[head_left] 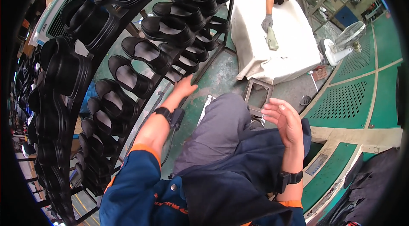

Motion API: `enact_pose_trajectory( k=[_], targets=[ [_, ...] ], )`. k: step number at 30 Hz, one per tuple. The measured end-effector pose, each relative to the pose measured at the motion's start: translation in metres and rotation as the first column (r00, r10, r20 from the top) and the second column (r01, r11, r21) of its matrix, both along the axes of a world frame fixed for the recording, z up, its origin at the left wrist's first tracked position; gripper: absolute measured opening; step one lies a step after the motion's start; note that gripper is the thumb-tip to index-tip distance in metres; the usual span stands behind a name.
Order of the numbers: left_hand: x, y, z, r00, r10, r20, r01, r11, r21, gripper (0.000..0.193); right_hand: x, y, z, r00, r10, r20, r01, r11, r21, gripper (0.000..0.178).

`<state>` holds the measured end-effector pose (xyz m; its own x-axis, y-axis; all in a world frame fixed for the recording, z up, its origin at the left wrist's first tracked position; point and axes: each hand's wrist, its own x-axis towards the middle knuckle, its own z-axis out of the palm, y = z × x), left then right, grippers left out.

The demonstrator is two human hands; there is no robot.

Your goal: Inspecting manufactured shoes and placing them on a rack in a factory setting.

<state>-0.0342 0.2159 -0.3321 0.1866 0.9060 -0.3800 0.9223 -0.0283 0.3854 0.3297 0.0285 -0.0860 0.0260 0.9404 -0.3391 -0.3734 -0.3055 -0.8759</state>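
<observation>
My left hand (184, 87) reaches to the lower level of a metal shoe rack, at the near end of a black slip-on shoe (174, 75) with a light insole. Its thumb stands apart from the fingers; some fingertips are partly hidden against the shoe, and I see no grip around it. Above that hand, another black shoe (147, 53) sits in the upper row. My right hand (286, 123) is raised over my right side, palm turned inward, fingers loosely bent and holding nothing. My knee in grey trousers (217, 128) lies between both hands.
The dark rack frame (232, 11) holds several rows of black shoes along my left. Ahead, a co-worker's gloved hand (267, 22) touches a pale green shoe-shaped piece (272, 39) on a cloth-covered table (294, 21). A white fan (341, 43) and green perforated panels (341, 102) stand at right.
</observation>
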Motion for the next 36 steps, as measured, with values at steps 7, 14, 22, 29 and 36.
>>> enact_pose_trajectory(
  k=[7, 14, 22, 29, 36],
  targets=[
    [0.043, -0.054, 0.113, 0.812, -0.101, 0.575, 0.039, 0.992, 0.119, 0.044, 0.005, 0.021, 0.046, 0.973, 0.176, 0.151, -0.197, 0.971, 0.133, 0.036],
    [0.133, -0.060, 0.221, 0.604, -0.329, 0.726, 0.267, 0.942, 0.204, 0.038, 0.084, -0.024, 0.161, 0.834, 0.244, 0.495, -0.350, 0.927, 0.133, 0.035],
    [0.161, -0.059, 0.187, 0.730, -0.505, 0.460, 0.526, 0.845, 0.094, 0.041, 0.270, -0.294, 0.221, 0.454, -0.425, 0.783, 0.382, 0.887, 0.259, 0.038],
    [0.161, -0.066, 0.211, 0.822, -0.506, 0.263, 0.507, 0.859, 0.069, 0.045, 0.351, -0.514, 0.196, -0.257, -0.502, 0.826, 0.850, 0.290, 0.440, 0.060],
    [0.171, -0.058, 0.187, 0.782, -0.467, 0.412, 0.468, 0.877, 0.106, 0.039, 0.393, -0.550, 0.115, -0.270, -0.137, 0.953, 0.899, 0.320, 0.300, 0.087]
  ],
)
